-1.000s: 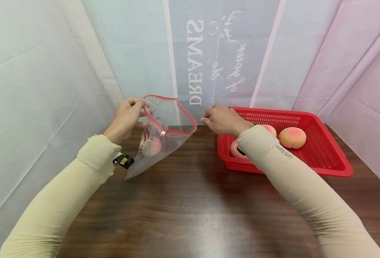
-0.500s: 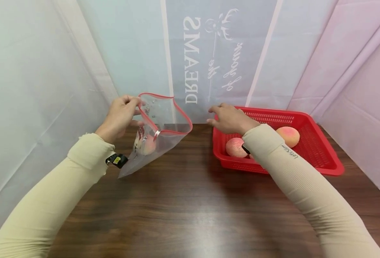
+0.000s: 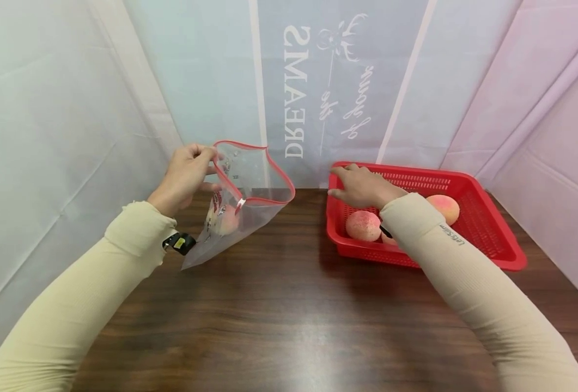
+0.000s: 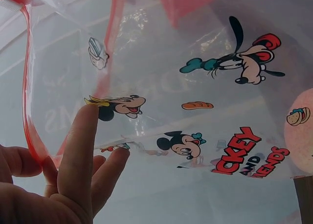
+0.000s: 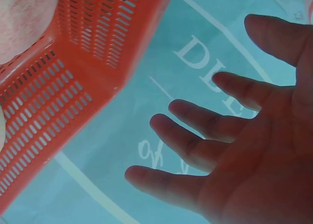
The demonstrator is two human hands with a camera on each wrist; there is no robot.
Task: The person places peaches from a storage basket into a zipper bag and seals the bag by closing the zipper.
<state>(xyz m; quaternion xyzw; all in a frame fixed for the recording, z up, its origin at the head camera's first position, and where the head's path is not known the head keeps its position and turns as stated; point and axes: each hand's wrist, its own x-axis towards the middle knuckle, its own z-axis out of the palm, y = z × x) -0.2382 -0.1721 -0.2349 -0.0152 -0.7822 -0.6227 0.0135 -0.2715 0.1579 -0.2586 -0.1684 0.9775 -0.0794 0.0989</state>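
My left hand (image 3: 183, 174) pinches the red-edged rim of a clear zip bag (image 4: 156, 77), whose mouth gapes wide. Cartoon prints cover the bag's side in the left wrist view. One peach (image 3: 228, 220) lies low inside it. Over the left end of a red plastic basket (image 3: 490, 218) hovers my right hand (image 3: 364, 186), holding nothing. In the right wrist view its fingers (image 5: 186, 141) are spread beside the basket's slotted wall. A pink peach (image 3: 363, 226) sits in the basket's near left corner, another peach (image 3: 444, 208) towards the back, and one more is partly hidden under my right wrist.
The basket and bag are on or over a dark wood table (image 3: 249, 316). A printed cloth (image 3: 347, 81) with white lettering hangs close behind them. Pale cloth walls (image 3: 48, 136) stand at the left and right sides.
My right hand has moved right, from between the bag and basket to above the basket's left end, and its fingers have spread. My left hand still grips the bag's rim, almost in place.
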